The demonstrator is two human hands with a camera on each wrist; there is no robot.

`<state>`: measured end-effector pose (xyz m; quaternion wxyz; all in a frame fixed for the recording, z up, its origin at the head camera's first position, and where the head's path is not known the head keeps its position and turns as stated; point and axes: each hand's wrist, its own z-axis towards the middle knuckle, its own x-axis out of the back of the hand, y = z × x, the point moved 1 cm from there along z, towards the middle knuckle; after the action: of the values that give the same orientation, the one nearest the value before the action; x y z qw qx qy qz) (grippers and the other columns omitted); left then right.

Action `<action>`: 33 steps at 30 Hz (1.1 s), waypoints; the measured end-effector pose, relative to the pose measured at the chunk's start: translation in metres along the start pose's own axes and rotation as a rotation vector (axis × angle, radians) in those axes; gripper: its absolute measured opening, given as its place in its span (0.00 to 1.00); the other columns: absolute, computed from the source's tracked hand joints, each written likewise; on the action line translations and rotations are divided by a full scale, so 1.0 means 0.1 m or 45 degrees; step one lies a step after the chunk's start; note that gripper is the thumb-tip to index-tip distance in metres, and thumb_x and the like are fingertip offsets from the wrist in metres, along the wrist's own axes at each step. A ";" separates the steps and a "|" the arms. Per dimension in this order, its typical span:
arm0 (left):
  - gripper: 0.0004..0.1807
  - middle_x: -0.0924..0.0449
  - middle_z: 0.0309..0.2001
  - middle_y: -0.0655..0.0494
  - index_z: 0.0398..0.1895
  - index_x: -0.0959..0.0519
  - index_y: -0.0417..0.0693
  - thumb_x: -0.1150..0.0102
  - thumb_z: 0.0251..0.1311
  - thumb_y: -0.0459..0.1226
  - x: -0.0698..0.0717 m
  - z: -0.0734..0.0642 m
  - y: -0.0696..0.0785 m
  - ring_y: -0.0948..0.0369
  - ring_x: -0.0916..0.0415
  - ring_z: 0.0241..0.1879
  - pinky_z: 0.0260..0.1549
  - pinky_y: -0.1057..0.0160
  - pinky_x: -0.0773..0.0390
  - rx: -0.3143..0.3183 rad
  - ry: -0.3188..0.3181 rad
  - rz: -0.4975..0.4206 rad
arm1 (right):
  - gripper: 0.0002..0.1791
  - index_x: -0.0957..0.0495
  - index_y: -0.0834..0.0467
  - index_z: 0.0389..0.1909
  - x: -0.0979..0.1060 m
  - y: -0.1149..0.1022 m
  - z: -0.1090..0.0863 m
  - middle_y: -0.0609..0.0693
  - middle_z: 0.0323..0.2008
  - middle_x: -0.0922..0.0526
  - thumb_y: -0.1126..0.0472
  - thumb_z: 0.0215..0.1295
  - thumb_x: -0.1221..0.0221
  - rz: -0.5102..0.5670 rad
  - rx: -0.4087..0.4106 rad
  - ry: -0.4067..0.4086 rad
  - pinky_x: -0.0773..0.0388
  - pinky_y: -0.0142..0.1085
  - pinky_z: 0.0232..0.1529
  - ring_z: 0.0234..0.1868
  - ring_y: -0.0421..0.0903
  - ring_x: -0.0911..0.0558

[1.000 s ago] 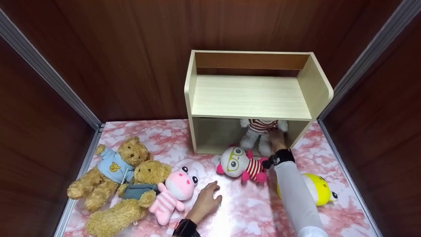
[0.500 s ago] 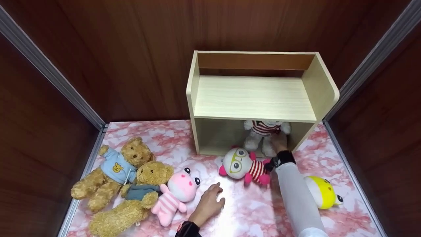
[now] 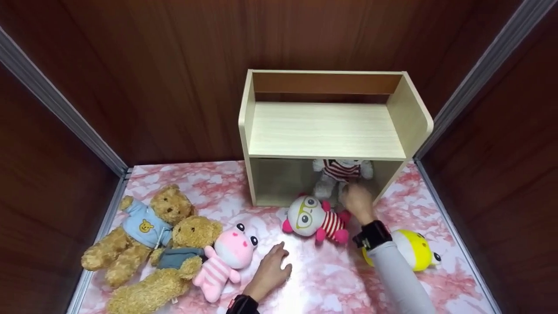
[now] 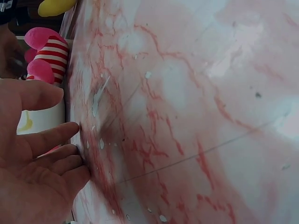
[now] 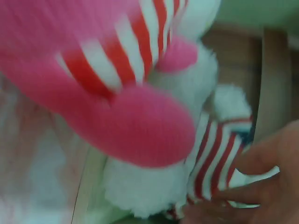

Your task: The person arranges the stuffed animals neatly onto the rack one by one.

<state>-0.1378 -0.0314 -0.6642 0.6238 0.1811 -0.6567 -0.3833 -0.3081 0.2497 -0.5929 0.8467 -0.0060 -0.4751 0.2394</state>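
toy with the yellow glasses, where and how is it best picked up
The toy is probably best held round its striped torso, coming from above on the near side: the torso is narrower than the big round head, and the shelf stands behind it.

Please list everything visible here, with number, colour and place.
Shelf unit: 1, pale wood, back
White plush: 1, white, in lower compartment
Panda doll: 1, pink-white, near shelf unit
Teddy bears: 2, brown, bluish tops, left
Pink plush: 1, pink-white, beside teddy bears
Yellow plush: 1, yellow-white, right
Surface: 1, pink-white, under everything
Walls: 3, brown, left, back, right
Metal strips: 4, grey, side walls
Wristbands: 2, black, foreground
Sleeve: 1, grey, lower right
Left hand: 1, bare, near pink plush
Right hand: 1, bare, near white plush
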 end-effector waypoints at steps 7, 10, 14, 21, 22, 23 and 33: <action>0.14 0.28 0.67 0.33 0.46 0.19 0.34 0.35 0.58 0.34 -0.01 -0.03 -0.02 0.38 0.29 0.66 0.64 0.42 0.27 -0.027 -0.004 0.005 | 0.16 0.19 0.61 0.43 -0.31 0.15 -0.08 0.65 0.44 0.17 0.57 0.77 0.53 0.485 -0.440 -0.464 0.23 0.59 0.51 0.47 0.68 0.19; 0.14 0.27 0.67 0.33 0.45 0.19 0.34 0.35 0.58 0.34 -0.02 -0.04 -0.02 0.38 0.28 0.66 0.64 0.43 0.27 -0.038 0.004 0.008 | 0.18 0.18 0.64 0.45 -0.31 0.21 -0.11 0.66 0.46 0.17 0.57 0.75 0.52 0.479 -0.422 -0.470 0.23 0.59 0.53 0.49 0.68 0.19; 0.14 0.27 0.66 0.33 0.45 0.19 0.34 0.35 0.58 0.34 -0.01 -0.02 -0.01 0.37 0.28 0.66 0.64 0.42 0.28 -0.044 0.022 0.005 | 0.28 0.28 0.70 0.67 -0.08 0.10 -0.08 0.72 0.66 0.28 0.57 0.76 0.57 0.455 -0.563 -0.600 0.34 0.62 0.69 0.66 0.73 0.29; 0.15 0.28 0.68 0.33 0.46 0.19 0.34 0.35 0.59 0.34 0.00 -0.02 -0.01 0.38 0.30 0.67 0.66 0.41 0.30 -0.010 -0.011 -0.021 | 0.29 0.37 0.71 0.74 0.08 -0.01 -0.11 0.73 0.70 0.32 0.59 0.79 0.60 0.452 -0.621 -0.643 0.38 0.59 0.73 0.70 0.72 0.33; 0.15 0.29 0.68 0.33 0.46 0.19 0.34 0.35 0.59 0.34 0.00 -0.02 -0.01 0.38 0.30 0.67 0.66 0.41 0.30 -0.010 -0.009 -0.023 | 0.28 0.34 0.70 0.72 0.09 -0.03 -0.13 0.72 0.68 0.29 0.58 0.81 0.59 0.462 -0.601 -0.617 0.35 0.60 0.71 0.68 0.72 0.30; 0.15 0.29 0.68 0.33 0.46 0.19 0.34 0.35 0.59 0.34 -0.01 -0.02 -0.01 0.37 0.30 0.67 0.66 0.41 0.30 -0.012 -0.006 -0.020 | 0.27 0.32 0.69 0.72 0.09 -0.05 -0.14 0.71 0.65 0.25 0.56 0.82 0.59 0.473 -0.579 -0.592 0.33 0.61 0.69 0.66 0.72 0.27; 0.15 0.31 0.69 0.32 0.48 0.20 0.34 0.35 0.60 0.34 -0.04 -0.08 -0.01 0.35 0.32 0.68 0.66 0.41 0.30 -0.024 0.006 -0.030 | 0.20 0.19 0.63 0.60 0.19 -0.26 -0.40 0.65 0.53 0.15 0.56 0.78 0.46 0.551 -0.490 -0.559 0.24 0.59 0.59 0.54 0.64 0.17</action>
<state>-0.1300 -0.0308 -0.6680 0.6224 0.1839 -0.6494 -0.3964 -0.2573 0.2431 -0.5939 0.6374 -0.2141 -0.6698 0.3150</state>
